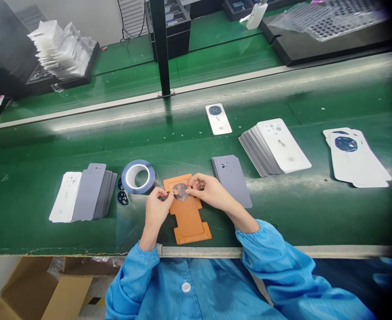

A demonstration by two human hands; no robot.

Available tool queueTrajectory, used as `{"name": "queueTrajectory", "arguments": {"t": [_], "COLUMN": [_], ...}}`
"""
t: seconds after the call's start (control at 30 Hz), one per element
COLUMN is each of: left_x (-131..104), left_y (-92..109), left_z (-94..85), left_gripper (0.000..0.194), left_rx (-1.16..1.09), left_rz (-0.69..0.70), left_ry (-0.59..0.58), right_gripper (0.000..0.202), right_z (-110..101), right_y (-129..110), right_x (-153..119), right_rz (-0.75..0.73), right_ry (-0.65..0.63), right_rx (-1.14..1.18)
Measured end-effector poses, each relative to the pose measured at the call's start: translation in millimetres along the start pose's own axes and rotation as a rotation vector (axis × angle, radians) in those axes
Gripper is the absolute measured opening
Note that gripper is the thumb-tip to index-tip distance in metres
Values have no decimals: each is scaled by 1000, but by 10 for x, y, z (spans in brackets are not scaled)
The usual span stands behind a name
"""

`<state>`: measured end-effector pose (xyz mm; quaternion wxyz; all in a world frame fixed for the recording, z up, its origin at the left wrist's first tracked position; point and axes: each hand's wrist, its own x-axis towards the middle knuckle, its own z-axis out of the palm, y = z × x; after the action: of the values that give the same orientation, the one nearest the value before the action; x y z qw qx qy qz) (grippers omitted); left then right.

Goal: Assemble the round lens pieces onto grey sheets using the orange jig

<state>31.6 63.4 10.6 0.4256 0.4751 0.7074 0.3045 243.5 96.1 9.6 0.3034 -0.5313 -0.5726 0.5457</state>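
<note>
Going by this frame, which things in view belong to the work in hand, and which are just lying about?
Likely in the work:
- left hand and right hand, fingertips at the round piece
- orange jig beneath it
- probably the tape roll and white panels

Apparently lying about:
- white packets
- clear sheet
- cardboard box

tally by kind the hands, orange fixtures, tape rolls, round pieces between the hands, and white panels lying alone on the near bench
Hands: 2, left hand and right hand
Orange fixture: 1
Tape roll: 1
Round piece between the hands: 1
White panel lying alone: 1
Total: 6
</note>
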Motion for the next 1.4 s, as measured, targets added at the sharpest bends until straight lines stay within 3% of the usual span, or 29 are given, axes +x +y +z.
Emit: {"name": "queueTrajectory", "arguments": {"t": [0.13,0.33,0.97,1.23,1.33,1.4], "left_x": [-11,-22,-16,-22,-19,-13], "left_y": [-4,-9,-3,4,-4,-15], "left_z": [-4,-7,2,9,5,-2], "left_gripper": [26,27,24,23,23,22], "left_rx": [-11,-28,25,35,23,9], "left_rz": [-3,-6,15,4,-5,-10], "left_ry": [-1,-17,21,25,14,0], "right_gripper": [32,23,12,10,13,14], "right_z": [-21,35,-54,16,-84,-297], "right_y": [17,26,5,-7,-23,-17], "right_x": [9,19,42,30,14,9], "right_rz": [15,-18,-57,-55,-67,-104], "right_ry": [-2,93,-22,15,35,116], "right_rx": [59,-80,-138,-125,-145,-252]}}
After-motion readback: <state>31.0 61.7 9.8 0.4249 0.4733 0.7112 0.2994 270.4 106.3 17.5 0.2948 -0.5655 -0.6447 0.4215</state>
